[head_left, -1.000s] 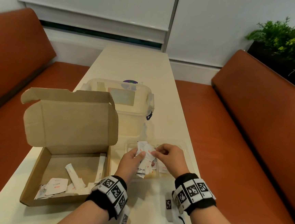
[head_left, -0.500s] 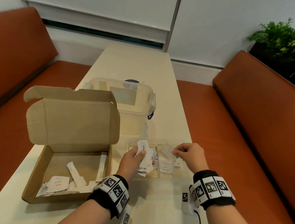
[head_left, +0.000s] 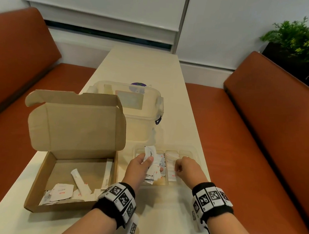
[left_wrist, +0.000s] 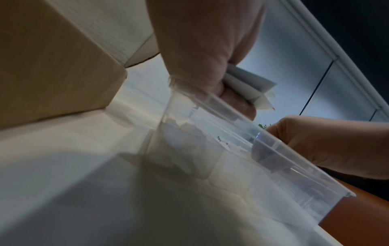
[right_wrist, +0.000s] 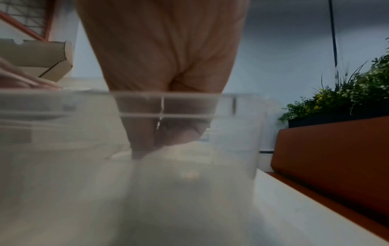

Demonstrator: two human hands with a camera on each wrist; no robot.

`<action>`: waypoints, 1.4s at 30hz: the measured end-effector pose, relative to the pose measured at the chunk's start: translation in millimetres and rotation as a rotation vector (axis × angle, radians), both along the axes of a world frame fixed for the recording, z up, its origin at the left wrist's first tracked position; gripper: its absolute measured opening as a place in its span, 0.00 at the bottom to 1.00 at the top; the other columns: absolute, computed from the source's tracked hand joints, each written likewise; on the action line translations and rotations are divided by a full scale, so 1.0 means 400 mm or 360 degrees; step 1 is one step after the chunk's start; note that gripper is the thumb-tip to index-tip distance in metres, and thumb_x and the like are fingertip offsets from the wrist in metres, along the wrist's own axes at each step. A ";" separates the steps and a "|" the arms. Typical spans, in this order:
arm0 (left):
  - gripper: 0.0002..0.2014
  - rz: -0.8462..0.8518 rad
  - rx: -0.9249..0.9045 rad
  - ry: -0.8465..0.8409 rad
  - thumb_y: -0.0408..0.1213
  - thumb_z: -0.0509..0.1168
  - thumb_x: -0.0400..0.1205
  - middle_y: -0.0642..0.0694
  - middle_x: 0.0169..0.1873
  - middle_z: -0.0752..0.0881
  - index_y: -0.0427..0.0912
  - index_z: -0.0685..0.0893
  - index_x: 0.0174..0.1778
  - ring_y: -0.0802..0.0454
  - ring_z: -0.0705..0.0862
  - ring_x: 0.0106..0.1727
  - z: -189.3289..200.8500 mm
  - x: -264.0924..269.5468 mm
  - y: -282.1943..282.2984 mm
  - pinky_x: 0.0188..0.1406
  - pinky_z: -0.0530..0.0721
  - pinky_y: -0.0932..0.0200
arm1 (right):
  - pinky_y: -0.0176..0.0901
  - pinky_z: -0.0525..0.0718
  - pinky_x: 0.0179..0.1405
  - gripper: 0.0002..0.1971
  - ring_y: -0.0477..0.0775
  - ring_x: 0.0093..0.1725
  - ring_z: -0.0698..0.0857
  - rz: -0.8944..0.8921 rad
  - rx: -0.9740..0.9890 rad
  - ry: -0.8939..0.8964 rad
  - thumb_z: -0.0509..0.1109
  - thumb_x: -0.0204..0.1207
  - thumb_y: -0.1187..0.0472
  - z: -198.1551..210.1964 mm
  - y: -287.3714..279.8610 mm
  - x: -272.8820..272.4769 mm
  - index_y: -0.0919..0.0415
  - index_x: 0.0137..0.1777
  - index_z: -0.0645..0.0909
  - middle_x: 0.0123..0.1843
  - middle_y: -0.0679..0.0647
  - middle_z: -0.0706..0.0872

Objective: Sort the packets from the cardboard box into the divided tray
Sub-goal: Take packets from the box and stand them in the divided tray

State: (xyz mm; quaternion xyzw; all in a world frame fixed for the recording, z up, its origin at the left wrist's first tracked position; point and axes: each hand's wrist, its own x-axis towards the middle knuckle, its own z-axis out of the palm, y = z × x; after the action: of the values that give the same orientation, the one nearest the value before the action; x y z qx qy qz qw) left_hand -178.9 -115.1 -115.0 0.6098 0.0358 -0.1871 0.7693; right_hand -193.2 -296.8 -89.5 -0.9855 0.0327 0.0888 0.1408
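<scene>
Two orange sofas (head_left: 271, 138) flank a long pale bench (head_left: 141, 67), with a plant (head_left: 304, 38) behind the right one. On the bench stands an open box (head_left: 74, 128), its lid upright, with a few packets (head_left: 62, 193) and a white tube (head_left: 78, 182) left on its floor. Behind it sits a clear lidded tub (head_left: 137, 113), and just right of the box lies the clear tray (head_left: 188, 149), close to the bench's right edge. The left hand (head_left: 139, 166) hovers over the tray's left compartments, its fingers (left_wrist: 238, 103) curled round a fanned bunch (head_left: 152, 158) of white packets, thumb on top. The right hand (head_left: 187, 168) dips into a middle compartment, fingers (right_wrist: 143, 141) bent down onto the stack (head_left: 171, 164) lying there; through the blurred wall I cannot tell whether they pinch anything.
</scene>
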 end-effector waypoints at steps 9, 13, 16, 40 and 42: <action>0.08 -0.0025 -0.0002 0.0001 0.35 0.59 0.87 0.41 0.43 0.92 0.43 0.81 0.58 0.41 0.91 0.45 -0.005 0.001 -0.001 0.44 0.88 0.47 | 0.38 0.69 0.37 0.09 0.51 0.39 0.74 -0.0057 -0.0017 -0.0075 0.66 0.75 0.68 -0.032 0.010 -0.014 0.56 0.38 0.71 0.38 0.50 0.76; 0.08 -0.0037 0.0006 0.0010 0.36 0.59 0.87 0.39 0.42 0.92 0.42 0.81 0.58 0.41 0.91 0.44 -0.004 0.002 0.001 0.37 0.88 0.52 | 0.37 0.71 0.37 0.10 0.50 0.39 0.75 -0.0104 0.0019 -0.0075 0.67 0.74 0.67 -0.034 0.012 -0.013 0.55 0.36 0.71 0.37 0.49 0.77; 0.08 -0.0055 0.0002 0.0013 0.35 0.59 0.87 0.38 0.42 0.92 0.41 0.81 0.57 0.40 0.91 0.44 -0.003 0.002 0.001 0.38 0.88 0.51 | 0.38 0.73 0.37 0.11 0.51 0.40 0.78 -0.0149 0.0125 -0.0085 0.69 0.73 0.67 -0.027 0.015 -0.013 0.54 0.36 0.70 0.38 0.50 0.79; 0.08 -0.0068 0.0040 -0.0006 0.37 0.62 0.85 0.34 0.42 0.91 0.40 0.82 0.57 0.42 0.89 0.39 0.015 -0.005 0.006 0.31 0.83 0.57 | 0.32 0.81 0.27 0.07 0.47 0.27 0.82 -0.0678 0.1449 -0.0451 0.72 0.72 0.68 0.045 0.088 0.007 0.62 0.36 0.77 0.34 0.60 0.87; 0.08 -0.0043 0.0084 -0.0029 0.38 0.64 0.84 0.37 0.42 0.91 0.41 0.83 0.56 0.42 0.90 0.40 0.015 -0.005 0.004 0.34 0.85 0.54 | 0.35 0.82 0.30 0.08 0.49 0.27 0.83 -0.0679 0.1438 -0.0447 0.72 0.71 0.69 0.038 0.090 -0.003 0.62 0.34 0.76 0.33 0.60 0.86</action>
State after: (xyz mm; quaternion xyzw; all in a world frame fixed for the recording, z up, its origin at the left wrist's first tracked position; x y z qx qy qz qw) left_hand -180.8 -113.3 -108.9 0.6319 0.0253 -0.1910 0.7507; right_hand -194.5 -260.8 -74.3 -0.8002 0.1720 -0.0697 0.5703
